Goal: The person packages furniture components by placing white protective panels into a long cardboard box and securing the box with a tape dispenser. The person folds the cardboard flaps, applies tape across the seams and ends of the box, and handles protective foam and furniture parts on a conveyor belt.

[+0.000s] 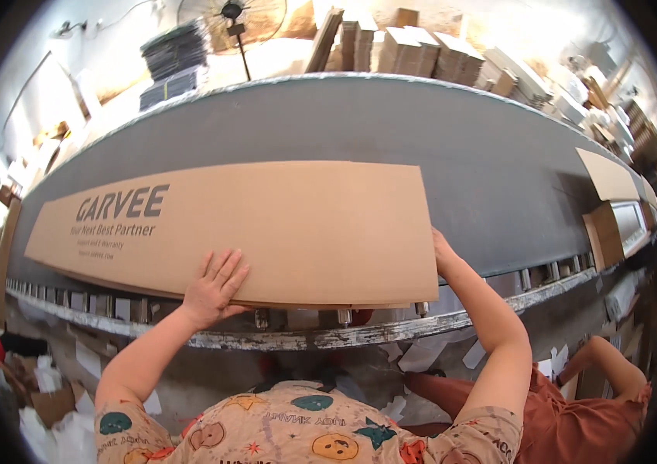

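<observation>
A long, flat brown cardboard box (313, 232) with dark printing on its left part lies across the grey conveyor belt in front of me. My left hand (216, 292) rests on the box's near edge. Its fingers are spread flat on the top face, and the thumb lies along the edge. At the right end of the box is my right hand (443, 251), touching that end. Most of its fingers are hidden behind the cardboard, so their grip cannot be made out.
The grey belt (498, 170) runs left to right, with a worn metal rail (305, 337) and rollers on the near side. An opened carton (607, 236) stands at the right. Beside me is another person's arm (614, 367). Stacked cartons (406, 50) and a fan (232, 11) stand beyond.
</observation>
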A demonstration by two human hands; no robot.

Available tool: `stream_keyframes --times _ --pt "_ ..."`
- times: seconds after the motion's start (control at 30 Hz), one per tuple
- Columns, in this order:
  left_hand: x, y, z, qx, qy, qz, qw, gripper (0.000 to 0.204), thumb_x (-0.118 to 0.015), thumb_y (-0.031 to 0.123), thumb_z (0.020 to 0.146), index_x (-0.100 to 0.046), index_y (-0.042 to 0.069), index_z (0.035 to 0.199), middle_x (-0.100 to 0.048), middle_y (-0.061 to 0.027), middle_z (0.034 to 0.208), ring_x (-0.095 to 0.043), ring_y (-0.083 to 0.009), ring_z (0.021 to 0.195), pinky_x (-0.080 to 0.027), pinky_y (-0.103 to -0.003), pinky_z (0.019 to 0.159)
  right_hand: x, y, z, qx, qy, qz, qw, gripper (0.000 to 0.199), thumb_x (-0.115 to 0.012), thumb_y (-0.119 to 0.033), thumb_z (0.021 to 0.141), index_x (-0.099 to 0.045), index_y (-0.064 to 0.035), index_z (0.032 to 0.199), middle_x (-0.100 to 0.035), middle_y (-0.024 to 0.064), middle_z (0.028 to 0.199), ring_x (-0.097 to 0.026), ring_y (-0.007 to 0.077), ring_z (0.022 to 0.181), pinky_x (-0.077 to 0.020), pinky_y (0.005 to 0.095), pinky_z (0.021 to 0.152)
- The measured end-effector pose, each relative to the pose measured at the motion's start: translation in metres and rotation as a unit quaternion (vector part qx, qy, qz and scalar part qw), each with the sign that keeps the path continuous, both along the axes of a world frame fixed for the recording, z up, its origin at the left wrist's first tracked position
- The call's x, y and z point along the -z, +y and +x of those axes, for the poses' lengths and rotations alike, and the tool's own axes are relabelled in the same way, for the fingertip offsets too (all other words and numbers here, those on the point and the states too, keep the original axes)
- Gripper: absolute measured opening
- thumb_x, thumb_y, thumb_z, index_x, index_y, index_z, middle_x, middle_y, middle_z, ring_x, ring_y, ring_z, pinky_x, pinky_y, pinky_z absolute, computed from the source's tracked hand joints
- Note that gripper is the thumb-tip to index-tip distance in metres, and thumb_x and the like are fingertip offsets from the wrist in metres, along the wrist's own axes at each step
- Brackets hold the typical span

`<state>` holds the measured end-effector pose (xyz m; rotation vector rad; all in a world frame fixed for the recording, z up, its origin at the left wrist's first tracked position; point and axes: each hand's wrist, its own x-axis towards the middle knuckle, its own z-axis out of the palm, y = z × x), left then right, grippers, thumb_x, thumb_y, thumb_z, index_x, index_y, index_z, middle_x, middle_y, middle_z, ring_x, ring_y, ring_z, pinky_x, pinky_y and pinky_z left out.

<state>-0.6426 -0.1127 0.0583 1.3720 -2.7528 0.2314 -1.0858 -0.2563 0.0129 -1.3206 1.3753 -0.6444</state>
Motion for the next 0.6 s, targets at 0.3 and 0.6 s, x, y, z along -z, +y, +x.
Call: stream_keyframes --times 0.3,0.6 --pt "-0.003 0.002 0.011 0.007 0.000 -0.005 1.000 0.084 -0.072 0.046 0.066 -0.044 0.011 0.137 -0.035 -0.0194 0.146 -0.032 -0.0368 0.136 -0.019 -0.054 0.113 0.048 -0.027 0.022 -0.231 0.209 -0.093 0.946 0.047 -0.051 0.003 0.072 -0.054 -0.0007 0.119 -0.062 0.0121 0.113 -0.058 0.0215 0.106 -0.0455 0.0309 0.088" --pt "0.009 0.001 0.011 0.012 0.084 -0.022 0.996 0.073 -0.073 0.043 0.068 -0.049 0.026 0.136 -0.035 -0.0209 0.145 -0.034 -0.0370 0.135 -0.022 -0.052 0.111 0.094 0.127 -0.037 0.067 0.188 -0.005 0.980 0.049 -0.050 0.003 0.071 -0.055 -0.0010 0.119 -0.063 0.0104 0.110 -0.059 0.0189 0.102 -0.0460 0.0297 0.085"
